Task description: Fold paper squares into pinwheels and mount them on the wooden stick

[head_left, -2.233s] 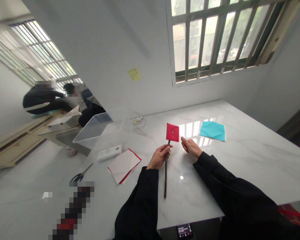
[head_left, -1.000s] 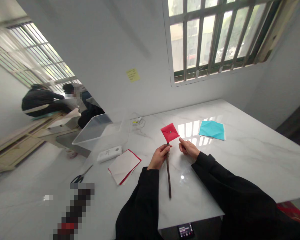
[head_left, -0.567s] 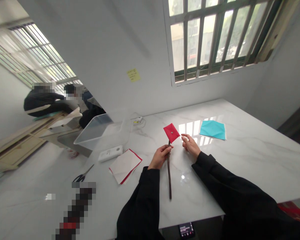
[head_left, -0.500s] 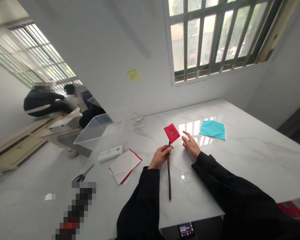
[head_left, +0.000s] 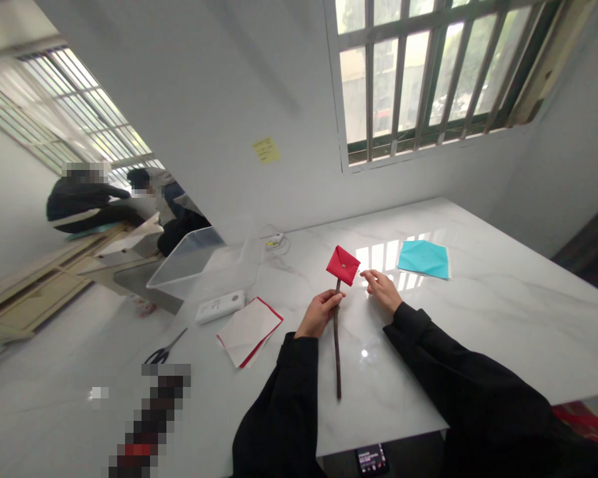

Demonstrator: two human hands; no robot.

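Note:
My left hand (head_left: 321, 312) is closed around a dark brown stick, just below the red paper pinwheel (head_left: 343, 265) at its top. A small round pin head shows at the middle of the pinwheel's folded paper. The stick (head_left: 337, 358) runs down toward the table's front edge. To the right of the pinwheel is my right hand (head_left: 383, 290), holding nothing, its index finger stretched toward the paper's right corner. A small gap seems to lie between fingertip and paper.
On the white marbled table (head_left: 483, 318) lie blue sheets (head_left: 423, 259), red and white sheets (head_left: 252, 330), a white device (head_left: 221, 306) and scissors (head_left: 165, 348). A clear plastic bin (head_left: 179, 262) stands at the left. A phone (head_left: 372, 459) sits below the front edge. People sit far left.
The pinwheel's head has turned a little on its stick. My right index finger has come down and bent slightly. My left hand has stayed in place.

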